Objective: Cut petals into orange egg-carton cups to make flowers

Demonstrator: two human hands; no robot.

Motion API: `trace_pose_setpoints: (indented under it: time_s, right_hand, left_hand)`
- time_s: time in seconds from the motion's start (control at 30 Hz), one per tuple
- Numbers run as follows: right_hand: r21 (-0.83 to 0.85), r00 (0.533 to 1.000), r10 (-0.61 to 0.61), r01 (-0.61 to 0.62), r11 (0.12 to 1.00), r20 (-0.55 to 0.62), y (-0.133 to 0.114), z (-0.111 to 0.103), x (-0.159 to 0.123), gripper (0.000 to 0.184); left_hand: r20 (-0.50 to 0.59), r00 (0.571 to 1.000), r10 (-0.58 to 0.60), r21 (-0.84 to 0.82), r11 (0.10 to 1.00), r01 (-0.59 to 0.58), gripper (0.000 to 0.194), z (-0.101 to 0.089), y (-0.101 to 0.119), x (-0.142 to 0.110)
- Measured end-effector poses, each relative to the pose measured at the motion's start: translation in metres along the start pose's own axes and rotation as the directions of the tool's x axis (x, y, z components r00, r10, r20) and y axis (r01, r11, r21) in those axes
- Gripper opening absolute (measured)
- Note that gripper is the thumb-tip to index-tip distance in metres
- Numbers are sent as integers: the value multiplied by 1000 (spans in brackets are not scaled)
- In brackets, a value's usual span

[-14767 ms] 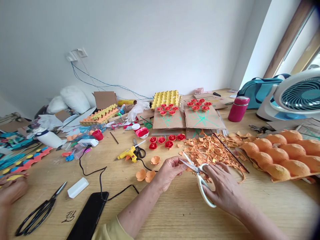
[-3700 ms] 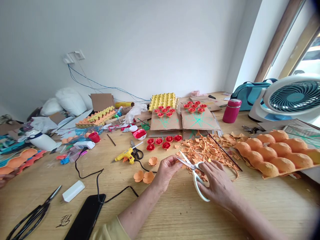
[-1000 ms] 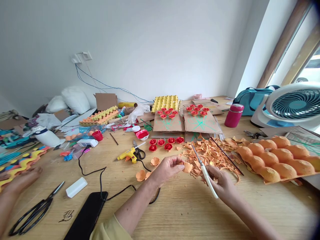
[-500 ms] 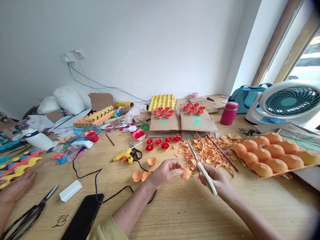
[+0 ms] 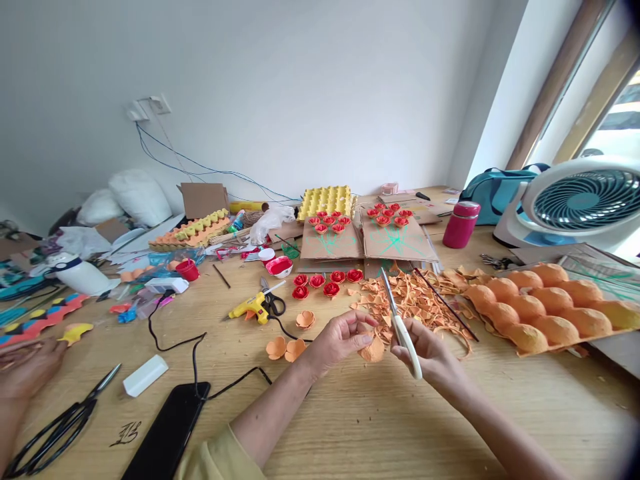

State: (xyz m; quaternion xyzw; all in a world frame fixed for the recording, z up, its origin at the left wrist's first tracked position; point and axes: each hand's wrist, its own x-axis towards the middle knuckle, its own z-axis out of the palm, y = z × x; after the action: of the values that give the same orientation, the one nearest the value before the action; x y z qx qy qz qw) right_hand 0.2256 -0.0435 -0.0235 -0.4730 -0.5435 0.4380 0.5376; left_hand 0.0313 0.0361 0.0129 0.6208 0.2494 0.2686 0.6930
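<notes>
Scraps [image 5: 425,300] lie between the glue gun [image 5: 253,306], left, and an egg tray [image 5: 543,308], right.

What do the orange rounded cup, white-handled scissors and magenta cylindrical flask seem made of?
The orange rounded cup: probably moulded paper pulp, given its matte, rough-looking surface. The white-handled scissors: likely smooth plastic handles, with metal blades, judging by their grey sheen. The magenta cylindrical flask: smooth, somewhat glossy; painted metal or plastic, I can't tell.
</notes>
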Motion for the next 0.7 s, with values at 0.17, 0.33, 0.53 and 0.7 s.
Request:
trace_pose_setpoints:
  time_s: [0.17, 0.33, 0.53, 0.7]
  right_hand:
    - [103, 996, 78, -74, 992, -40, -5, 9, 0, 42]
    - [150, 995, 91, -82, 985, -51, -5, 17, -1, 44]
    - [204, 987, 56, -24, 979, -151, -3, 16, -1, 41]
    - [164, 977, -17, 53, 985, -212, -4, 18, -1, 35]
  left_hand:
    - [6, 1000, -13, 0, 1000, 13, 41, 6, -1, 0]
    - [23, 999, -27, -24, 999, 28, 48, 8, -7, 0]
    - [109, 992, -63, -238, 967, 87, 76, 16, -14, 1]
    - [16, 998, -58, -277, 959, 60, 62, 22, -17, 1]
